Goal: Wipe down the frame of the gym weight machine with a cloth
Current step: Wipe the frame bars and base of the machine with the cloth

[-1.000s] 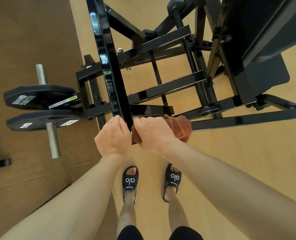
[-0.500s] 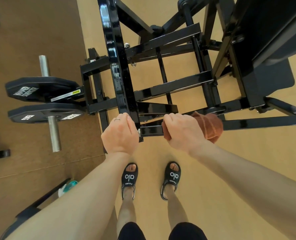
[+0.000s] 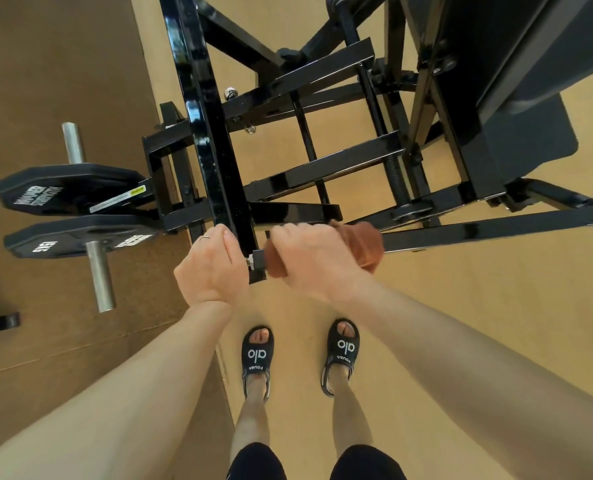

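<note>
Leftward slid the right hand, cloth wrapped beneath it.

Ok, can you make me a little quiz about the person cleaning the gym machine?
1. True or false: the right hand grips a brown cloth wrapped on a black frame bar.
2. What does the left hand hold? A) the upright black frame post B) a weight plate C) nothing
3. Fill in: two black weight plates sit on a silver ____.

Key: 1 true; 2 A; 3 bar.
</note>
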### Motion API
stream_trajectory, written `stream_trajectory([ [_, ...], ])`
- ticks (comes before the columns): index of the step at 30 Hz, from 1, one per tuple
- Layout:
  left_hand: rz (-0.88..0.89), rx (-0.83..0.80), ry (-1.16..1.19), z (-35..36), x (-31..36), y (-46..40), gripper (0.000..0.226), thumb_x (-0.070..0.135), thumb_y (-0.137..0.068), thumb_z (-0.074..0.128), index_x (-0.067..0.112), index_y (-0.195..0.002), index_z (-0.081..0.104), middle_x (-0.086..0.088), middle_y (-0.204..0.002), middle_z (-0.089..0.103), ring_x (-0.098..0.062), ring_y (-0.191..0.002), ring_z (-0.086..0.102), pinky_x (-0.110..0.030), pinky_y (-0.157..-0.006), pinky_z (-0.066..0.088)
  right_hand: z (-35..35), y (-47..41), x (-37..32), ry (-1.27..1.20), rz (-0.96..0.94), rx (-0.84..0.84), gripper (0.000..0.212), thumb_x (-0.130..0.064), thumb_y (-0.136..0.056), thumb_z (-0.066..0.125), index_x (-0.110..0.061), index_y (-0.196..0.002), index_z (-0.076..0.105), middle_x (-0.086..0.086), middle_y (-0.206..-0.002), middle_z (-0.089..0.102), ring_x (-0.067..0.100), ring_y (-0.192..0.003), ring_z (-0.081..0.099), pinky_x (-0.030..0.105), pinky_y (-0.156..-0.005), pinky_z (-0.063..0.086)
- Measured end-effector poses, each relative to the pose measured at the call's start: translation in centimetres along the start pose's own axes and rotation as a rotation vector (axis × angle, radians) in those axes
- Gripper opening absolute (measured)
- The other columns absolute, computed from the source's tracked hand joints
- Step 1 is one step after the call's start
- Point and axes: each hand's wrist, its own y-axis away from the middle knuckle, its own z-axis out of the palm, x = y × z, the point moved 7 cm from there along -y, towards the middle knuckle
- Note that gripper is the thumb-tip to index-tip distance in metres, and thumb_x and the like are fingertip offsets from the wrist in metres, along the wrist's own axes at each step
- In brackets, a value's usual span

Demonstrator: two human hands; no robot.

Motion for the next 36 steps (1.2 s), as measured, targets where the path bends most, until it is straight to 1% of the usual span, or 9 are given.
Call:
stream_trajectory([
  [3,-0.011,-0.008,0.005,0.1,-0.2,0.0,0.034,0.028,-0.108,0.033,0.025,-0.082,0.055,0.006,-0.072,0.056,-0.014,-0.065,0.055,-0.034,-0.057,0.052,-1.4,3.7,6.6,0.142,0.112,0.000,0.049,-0.036,-0.076,0.087,-0.019,-0.113,0.060,-0.002,-0.099,0.068,0.017,-0.085,0.065,0.028,-0.074,0.050],
  [6,-0.006,-0.015,0.007,0.1,-0.2,0.0,0.034,0.029,-0.108,0.032,0.025,-0.083,0.055,0.006,-0.072,0.056,-0.013,-0.063,0.054,-0.034,-0.055,0.052,-1.6,5.5,10.0,0.213,0.243,-0.055,0.053,-0.041,-0.070,0.091,-0.020,-0.108,0.061,-0.003,-0.091,0.067,0.016,-0.077,0.063,0.025,-0.067,0.043],
  [12,0.016,-0.004,-0.019,-0.1,0.0,-0.1,0.035,0.026,-0.107,0.032,0.021,-0.084,0.057,0.004,-0.072,0.055,-0.015,-0.062,0.052,-0.029,-0.052,0.041,-0.4,1.9,3.5,0.205,0.203,-0.094,0.055,-0.027,-0.085,0.078,-0.016,-0.131,0.052,0.003,-0.122,0.061,0.021,-0.113,0.058,0.036,-0.098,0.045],
  [16,0.014,-0.012,-0.025,0.1,-0.3,-0.1,0.034,0.028,-0.108,0.033,0.023,-0.081,0.053,0.004,-0.072,0.054,-0.017,-0.063,0.052,-0.035,-0.054,0.047,1.4,-2.0,-2.9,0.122,0.054,-0.105,0.049,-0.027,-0.083,0.080,-0.015,-0.123,0.054,0.003,-0.114,0.063,0.021,-0.104,0.062,0.033,-0.086,0.048],
  [19,0.029,-0.016,-0.038,0.4,-0.3,-0.2,0.035,0.029,-0.108,0.032,0.024,-0.080,0.051,0.005,-0.072,0.053,-0.018,-0.064,0.053,-0.039,-0.057,0.050,1.9,-2.2,-2.7,0.084,0.007,-0.051,0.055,-0.029,-0.078,0.083,-0.017,-0.124,0.054,0.001,-0.112,0.063,0.020,-0.098,0.063,0.030,-0.078,0.046],
  [23,0.081,-0.058,-0.069,0.2,0.4,-0.4,0.033,0.027,-0.108,0.032,0.019,-0.081,0.049,0.003,-0.074,0.053,-0.021,-0.066,0.053,-0.038,-0.059,0.045,0.8,0.1,1.2,0.019,0.007,-0.015,0.053,-0.034,-0.086,0.076,-0.018,-0.131,0.052,0.000,-0.119,0.062,0.019,-0.104,0.061,0.030,-0.080,0.039],
  [29,0.301,0.031,-0.024,-0.7,10.8,-0.4,0.024,0.027,-0.104,0.045,0.012,-0.093,0.059,-0.001,-0.081,0.058,-0.019,-0.072,0.056,-0.041,-0.074,0.050,-3.3,8.8,15.8,0.165,0.226,-0.027,0.044,-0.044,-0.081,0.079,-0.024,-0.110,0.053,-0.008,-0.094,0.055,0.013,-0.082,0.052,0.028,-0.077,0.045],
  [32,0.372,-0.107,-0.014,3.1,18.2,0.1,0.037,0.031,-0.108,0.033,0.015,-0.088,0.059,0.001,-0.076,0.060,-0.018,-0.069,0.060,-0.043,-0.076,0.054,-4.6,11.1,20.5,0.246,0.331,-0.067,0.049,-0.042,-0.079,0.080,-0.024,-0.113,0.051,-0.006,-0.099,0.056,0.013,-0.083,0.042,0.030,-0.078,0.040],
  [36,0.423,-0.251,-0.107,6.6,20.3,1.9,0.050,0.034,-0.110,0.024,0.017,-0.077,0.057,0.002,-0.064,0.058,-0.017,-0.060,0.062,-0.043,-0.068,0.058,-3.9,10.8,19.7,0.287,0.365,-0.099,0.056,-0.039,-0.078,0.080,-0.023,-0.122,0.049,-0.002,-0.110,0.058,0.020,-0.101,0.055,0.036,-0.089,0.043],
])
